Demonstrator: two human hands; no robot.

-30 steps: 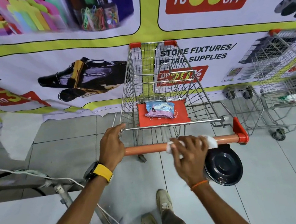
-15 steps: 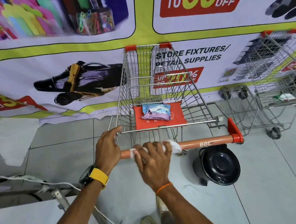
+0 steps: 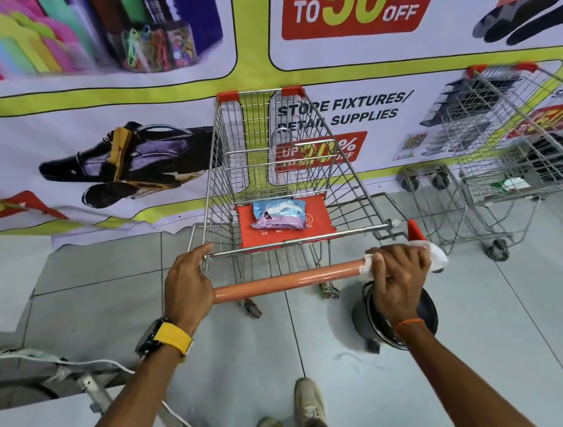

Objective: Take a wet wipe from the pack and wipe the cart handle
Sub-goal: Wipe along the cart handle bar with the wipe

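Note:
A wire shopping cart point(image 3: 221, 171) stands in front of me with an orange handle point(image 3: 286, 280) across its near end. My left hand point(image 3: 187, 284) grips the handle's left end. My right hand point(image 3: 399, 270) is closed around a white wet wipe point(image 3: 437, 255), pressing it on the handle's right end by the red end cap. Bits of the wipe stick out on both sides of my fingers. The wet wipe pack point(image 3: 278, 215), blue and purple, lies on the red seat flap inside the cart.
A black round lidded bin point(image 3: 427, 309) sits on the tiled floor under my right hand. A second wire cart point(image 3: 508, 157) stands to the right. A printed banner point(image 3: 93, 128) covers the wall behind. White cable and a metal frame point(image 3: 90, 383) lie at lower left.
My right hand slid the wipe left along the handle toward my left hand, then all the way right to the end cap. My left hand stayed in place.

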